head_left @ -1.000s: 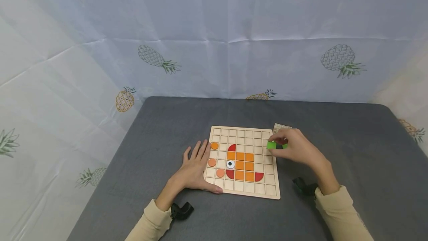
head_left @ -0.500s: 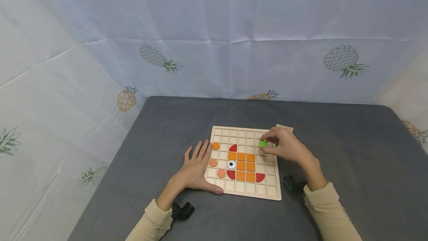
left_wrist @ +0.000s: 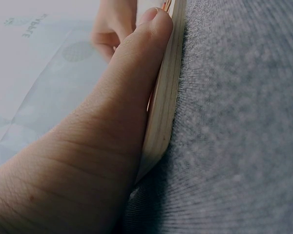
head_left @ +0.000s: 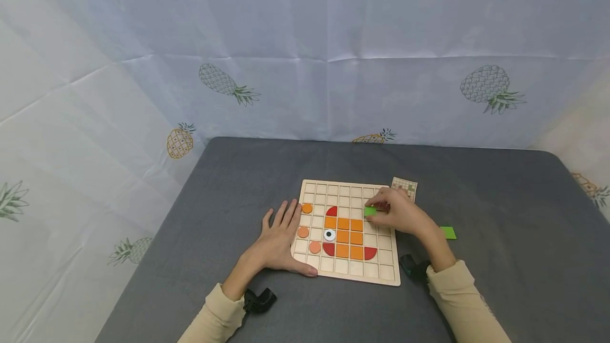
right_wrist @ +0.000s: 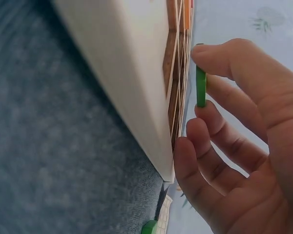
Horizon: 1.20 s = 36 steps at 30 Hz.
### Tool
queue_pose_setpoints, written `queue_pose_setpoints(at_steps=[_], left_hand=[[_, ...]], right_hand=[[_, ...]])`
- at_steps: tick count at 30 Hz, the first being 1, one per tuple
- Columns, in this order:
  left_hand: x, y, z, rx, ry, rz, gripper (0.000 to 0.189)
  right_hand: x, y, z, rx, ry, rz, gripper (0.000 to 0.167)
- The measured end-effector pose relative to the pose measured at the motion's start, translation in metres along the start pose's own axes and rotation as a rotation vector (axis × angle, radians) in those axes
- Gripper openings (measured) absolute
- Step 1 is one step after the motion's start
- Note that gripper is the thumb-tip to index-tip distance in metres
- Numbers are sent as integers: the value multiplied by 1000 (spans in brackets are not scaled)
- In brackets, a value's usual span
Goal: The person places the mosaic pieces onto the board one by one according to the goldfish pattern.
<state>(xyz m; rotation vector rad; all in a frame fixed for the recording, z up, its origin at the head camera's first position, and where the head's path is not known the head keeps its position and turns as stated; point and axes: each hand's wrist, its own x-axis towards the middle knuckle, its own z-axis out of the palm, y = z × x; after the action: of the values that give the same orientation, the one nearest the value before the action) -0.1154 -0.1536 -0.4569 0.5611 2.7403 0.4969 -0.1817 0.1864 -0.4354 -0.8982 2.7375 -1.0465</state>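
A wooden grid board (head_left: 335, 273) lies on the dark table, several orange square tiles (head_left: 342, 236) forming a block in its middle cells. Red rounded pieces (head_left: 369, 253) and a white eye disc (head_left: 329, 235) sit around that block. My left hand (head_left: 278, 241) rests along the board's left edge, fingers spread, thumb on the near edge. Between thumb and fingertips, my right hand (head_left: 399, 211) pinches a green square tile (right_wrist: 201, 87) by its edges, close over the board's right part. In the right wrist view that tile stands edge-on.
Orange discs (head_left: 303, 232) lie in the board's left columns. A small pattern card (head_left: 405, 184) lies behind my right hand. Another green tile (head_left: 448, 232) is on the table to the right, beyond my right wrist. A pineapple-print cloth (head_left: 305, 94) hangs behind the table.
My right hand has moved left over the board with the green tile, then slightly nearer. The other green tile on the table has come into view. My left hand stays put.
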Motion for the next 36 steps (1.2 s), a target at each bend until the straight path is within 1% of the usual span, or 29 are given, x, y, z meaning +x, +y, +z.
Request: queue_pose_setpoints(at_steps=[8, 16, 21, 23, 28, 36], left_hand=[[-1, 1, -1, -1, -13, -10, 156], [-1, 1, -1, 1, -8, -9, 156], [0, 2, -1, 4, -16, -10, 156], [0, 1, -1, 2, -6, -5, 156], [1, 0, 0, 2, 7, 6, 155], [2, 1, 0, 15, -5, -1, 155]], right_hand=[[0, -1, 1, -15, -10, 16, 21], [0, 1, 0, -8, -23, 1, 21], [-1, 2, -1, 2, -37, 11, 22], [0, 2, -1, 6, -43, 18, 23], [-1, 1, -2, 30, -64, 31, 25], [-1, 1, -3, 83, -88, 25, 30]])
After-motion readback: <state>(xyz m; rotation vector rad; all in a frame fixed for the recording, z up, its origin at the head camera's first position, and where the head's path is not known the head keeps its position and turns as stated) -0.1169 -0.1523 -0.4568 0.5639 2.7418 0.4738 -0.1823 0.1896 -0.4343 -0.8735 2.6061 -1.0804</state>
